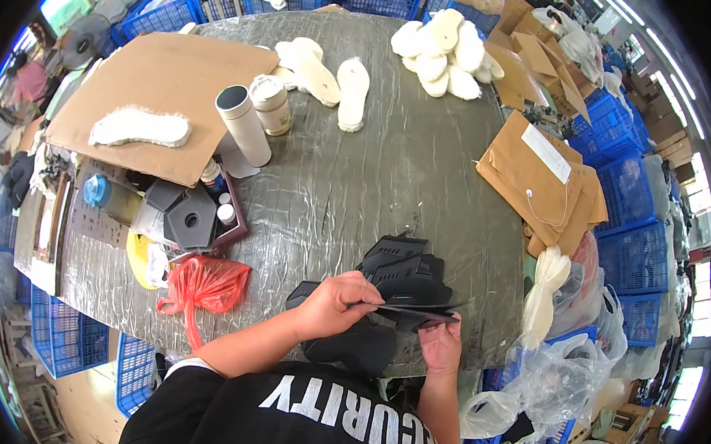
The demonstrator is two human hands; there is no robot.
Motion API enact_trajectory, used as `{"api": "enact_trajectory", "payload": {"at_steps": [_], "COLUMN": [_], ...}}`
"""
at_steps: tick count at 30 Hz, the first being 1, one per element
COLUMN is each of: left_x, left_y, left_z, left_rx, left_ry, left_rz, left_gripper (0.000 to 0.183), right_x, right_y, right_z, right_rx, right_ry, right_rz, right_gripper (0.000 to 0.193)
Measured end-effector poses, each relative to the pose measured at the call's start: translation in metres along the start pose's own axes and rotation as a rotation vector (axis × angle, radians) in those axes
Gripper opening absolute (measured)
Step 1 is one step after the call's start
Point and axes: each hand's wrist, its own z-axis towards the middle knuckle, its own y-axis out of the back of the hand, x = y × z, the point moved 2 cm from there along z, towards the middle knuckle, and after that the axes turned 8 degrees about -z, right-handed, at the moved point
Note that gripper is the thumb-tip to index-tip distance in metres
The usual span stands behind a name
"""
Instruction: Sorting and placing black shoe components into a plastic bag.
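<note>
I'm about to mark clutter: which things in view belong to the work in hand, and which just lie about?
Apparently in use:
flat black material, held by left hand and right hand
black pieces piled just beyond

Seemingly lying about:
red plastic bag
white tumbler
pale insoles
cardboard sheet
brown envelopes

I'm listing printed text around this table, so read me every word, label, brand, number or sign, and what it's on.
I won't copy wording, only place it:
Black shirt: large white capitals, readable, partly hidden.
White label on brown envelope: any print too small.
White-lidded jar: too small, blurred.
Blue-and-white bottle: too small to read.
</note>
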Motion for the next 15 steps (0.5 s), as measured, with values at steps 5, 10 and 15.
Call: {"api": "enact_trajectory", "payload": {"at_steps": [5, 10, 15], "left_x": [-0.008, -0.003, 0.061], "left_y": [0.002, 0.005, 0.003], "left_z": [-0.002, -0.006, -0.017], "left_rx": [-0.056, -0.079, -0.329], "left_ry": [-0.212, -0.216, 0.408], "left_rz": [0.063, 0.084, -0.037], "left_gripper": [0.017, 0.016, 0.012], "right_x": [0.008, 0.012, 0.002], "right_y": [-0.018, -0.02, -0.014], "right_z": [0.009, 0.008, 0.012], "right_rx": [0.098, 0.083, -0.252], "right_ry": [0.097, 0.129, -0.06], "right_rz": [-0.127, -0.217, -0.233], "right_gripper": [0.017, 0.015, 0.031]}}
